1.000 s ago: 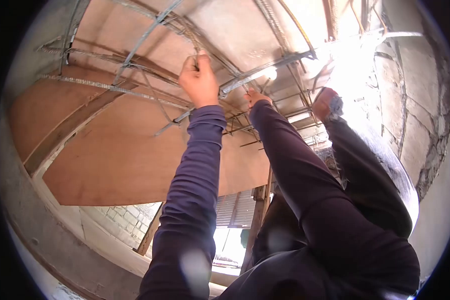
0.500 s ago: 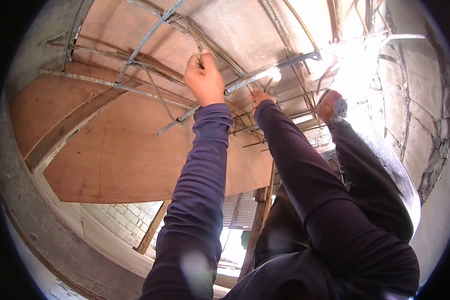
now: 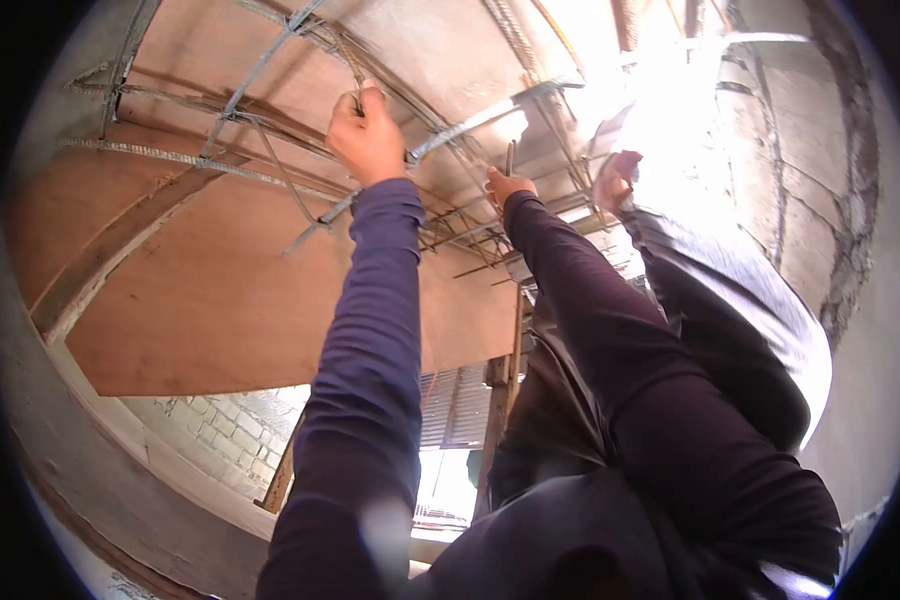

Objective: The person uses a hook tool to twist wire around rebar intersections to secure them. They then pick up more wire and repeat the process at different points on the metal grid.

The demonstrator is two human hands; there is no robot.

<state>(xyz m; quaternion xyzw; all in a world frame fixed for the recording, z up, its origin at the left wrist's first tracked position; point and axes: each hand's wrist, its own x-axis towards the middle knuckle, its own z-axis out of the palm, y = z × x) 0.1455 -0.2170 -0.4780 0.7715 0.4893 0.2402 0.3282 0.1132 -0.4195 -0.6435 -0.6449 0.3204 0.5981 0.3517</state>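
Note:
My left hand (image 3: 367,138) is raised to a lattice of steel reinforcing bars, its fingers closed around a thin wire (image 3: 354,66) that runs up toward the bars. Just past that wrist, a ribbed bar (image 3: 460,128) slants up to the right. Lower and to the right, my right hand (image 3: 510,188) is closed on a short metal rod (image 3: 511,157) that sticks up from the fingers. Its fingertips are partly hidden. Thinner bars (image 3: 470,240) cross close to it, below and behind.
Plywood sheeting (image 3: 200,290) spreads behind the bars, with a wooden batten (image 3: 120,250) on it. On the right, a dark-clothed limb (image 3: 710,300) reaches up beside a rough masonry wall (image 3: 810,180). Glare washes out the upper right. Corrugated metal (image 3: 455,405) and blockwork (image 3: 235,430) show below.
The whole view has shifted, so the bars and my left hand appear farther left and higher. The rod in my right hand now stands more upright. My left hand stays on the wire.

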